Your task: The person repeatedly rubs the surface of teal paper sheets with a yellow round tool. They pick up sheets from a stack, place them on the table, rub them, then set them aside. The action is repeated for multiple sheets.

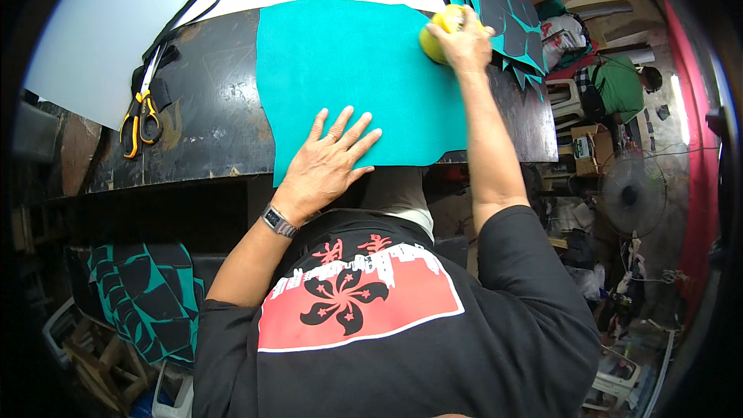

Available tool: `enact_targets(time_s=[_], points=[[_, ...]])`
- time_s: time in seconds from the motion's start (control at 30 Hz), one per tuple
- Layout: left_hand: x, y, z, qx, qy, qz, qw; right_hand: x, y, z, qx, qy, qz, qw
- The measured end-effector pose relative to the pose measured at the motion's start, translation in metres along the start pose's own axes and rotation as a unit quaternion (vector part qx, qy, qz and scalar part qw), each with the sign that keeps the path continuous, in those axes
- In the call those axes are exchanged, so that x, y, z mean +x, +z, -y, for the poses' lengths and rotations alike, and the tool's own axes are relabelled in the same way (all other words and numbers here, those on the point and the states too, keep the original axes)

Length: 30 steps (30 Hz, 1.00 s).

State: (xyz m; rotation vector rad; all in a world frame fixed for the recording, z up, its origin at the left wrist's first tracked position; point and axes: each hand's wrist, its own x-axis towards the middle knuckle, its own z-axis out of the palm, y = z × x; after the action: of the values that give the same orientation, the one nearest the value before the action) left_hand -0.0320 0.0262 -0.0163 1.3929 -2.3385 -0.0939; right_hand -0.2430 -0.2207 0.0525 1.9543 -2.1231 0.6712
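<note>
Left hand is lying flat, fingers spread, pinning the teal sheet; right hand is gripping a yellow sponge at its far-right edge. Progress unclear, sheet looking uniform.

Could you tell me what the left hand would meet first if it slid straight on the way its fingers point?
The left hand lies flat on the teal sheet, fingers pointing up the table. Going on, it would probably cross only teal sheet, then reach the white sheet beyond.
</note>
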Motion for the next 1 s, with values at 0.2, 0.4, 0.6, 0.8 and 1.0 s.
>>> enact_targets(time_s=[0.2,0.4,0.6,0.8,1.0], points=[[0.001,0.006,0.007,-0.034,0.046,0.005,0.998,-0.093,0.027,0.195,0.243,-0.272,0.028,0.931],[-0.002,0.004,0.002,-0.031,-0.047,0.050,0.997,-0.115,0.025,0.229,0.234,-0.320,0.065,0.916],[-0.002,0.001,-0.006,0.014,-0.027,0.008,1.000,-0.050,-0.024,-0.029,0.212,-0.151,0.072,0.963],[-0.002,0.004,0.000,-0.003,0.051,-0.022,0.998,-0.040,-0.028,-0.045,-0.022,-0.106,0.034,0.994],[-0.008,0.010,0.008,-0.075,0.069,-0.042,0.994,-0.137,0.009,0.176,0.250,-0.320,0.068,0.912]])
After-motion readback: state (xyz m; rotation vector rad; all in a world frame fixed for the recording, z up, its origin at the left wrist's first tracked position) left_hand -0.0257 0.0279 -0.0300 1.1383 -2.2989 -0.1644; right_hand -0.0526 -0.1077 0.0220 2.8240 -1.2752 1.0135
